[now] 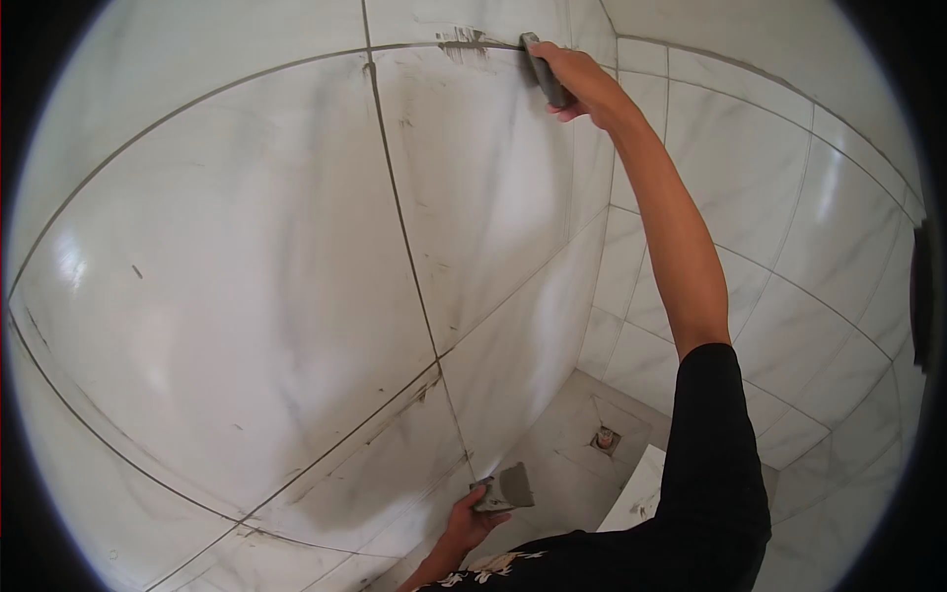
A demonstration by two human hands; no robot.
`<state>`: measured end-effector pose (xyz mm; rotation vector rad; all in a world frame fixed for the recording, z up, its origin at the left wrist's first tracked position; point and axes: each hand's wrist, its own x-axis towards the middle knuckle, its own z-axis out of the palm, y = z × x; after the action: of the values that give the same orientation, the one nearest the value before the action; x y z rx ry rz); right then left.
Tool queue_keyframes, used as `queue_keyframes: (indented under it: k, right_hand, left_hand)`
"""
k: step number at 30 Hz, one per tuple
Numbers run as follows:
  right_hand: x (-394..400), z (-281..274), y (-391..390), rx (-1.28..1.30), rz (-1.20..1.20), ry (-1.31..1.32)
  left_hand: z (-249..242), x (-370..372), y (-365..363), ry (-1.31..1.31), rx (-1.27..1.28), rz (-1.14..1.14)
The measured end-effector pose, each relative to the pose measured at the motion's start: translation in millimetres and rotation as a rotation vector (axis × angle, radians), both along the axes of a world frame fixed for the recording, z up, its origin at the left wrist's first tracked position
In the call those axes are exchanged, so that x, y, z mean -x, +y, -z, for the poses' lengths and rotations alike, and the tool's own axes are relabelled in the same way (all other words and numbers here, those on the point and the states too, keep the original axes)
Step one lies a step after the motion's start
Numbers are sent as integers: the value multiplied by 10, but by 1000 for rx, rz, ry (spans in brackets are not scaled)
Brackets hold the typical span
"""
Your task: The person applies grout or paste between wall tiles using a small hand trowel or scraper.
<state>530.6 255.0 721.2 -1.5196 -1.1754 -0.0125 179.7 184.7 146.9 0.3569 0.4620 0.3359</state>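
High on the marble-look tile wall [247, 217], my right hand [584, 84] grips a dark grey flat spreader [547, 79]. Its upper end touches the wall at a horizontal joint, where wet grey grout [466, 43] is smeared just to the left. Low down, my left hand [469, 525] is closed around a small flat plate [485, 497]. A lump of grey grout [516, 484] lies on that plate, which is held apart from my right hand. The spreader's working edge is partly hidden by my fingers.
Dark grout fills several tile joints [398, 202], with smudges beside them. An adjoining tiled wall [750, 178] stands to the right. On the floor below are a square drain opening [605, 440] and a loose white tile piece [634, 490]. A dark object [921, 296] shows at the right edge.
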Motion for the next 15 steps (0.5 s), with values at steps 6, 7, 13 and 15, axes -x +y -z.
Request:
queue_keyframes:
  k: [6, 7, 13, 15]
  right_hand:
    - [1071, -54, -362, 24, -220, -241]
    - [1077, -72, -426, 20, -205, -296]
    - [1199, 318, -132, -276, 163, -684]
    - [1281, 487, 27, -258, 180, -700]
  left_hand:
    - [-78, -54, 7, 22, 39, 9]
    - [-73, -65, 24, 20, 35, 8]
    - [-100, -136, 42, 32, 13, -20]
    - [-63, -113, 28, 16, -19, -7]
